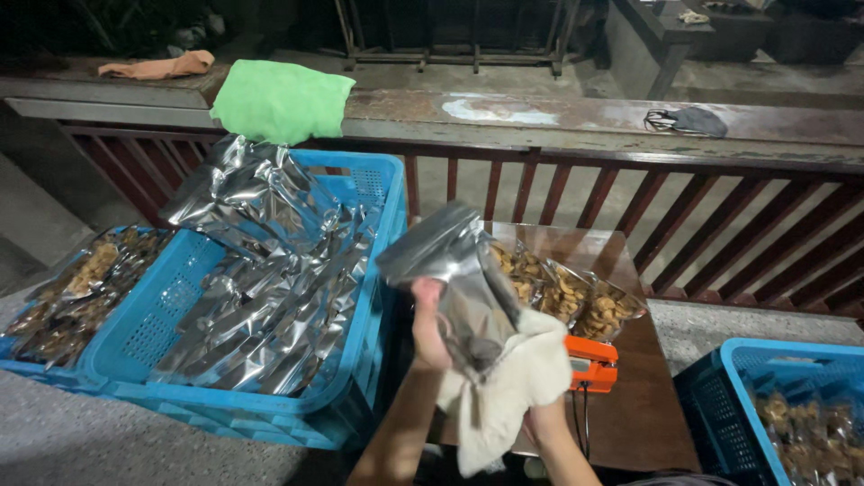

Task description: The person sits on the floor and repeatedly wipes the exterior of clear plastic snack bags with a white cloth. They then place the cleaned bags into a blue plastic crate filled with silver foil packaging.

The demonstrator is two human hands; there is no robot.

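Silver foil catches the light: your left hand (429, 326) grips a pouch (454, 283) by its edge, holding it upright above the small wooden table (648, 396). Your right hand (540, 416) is closed under a cream cloth (504, 396) pressed against the pouch's lower side. Just behind sit clear snack bags (567, 292) and an orange sealer (591, 363). To the left, a blue crate (355, 396) holds more foil pouches. A green cloth (281, 101) lies on the railing (558, 117).

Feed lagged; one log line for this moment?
left hand: holds silver pouch | right hand: wipes it with white cloth | blue crate: silver pouches
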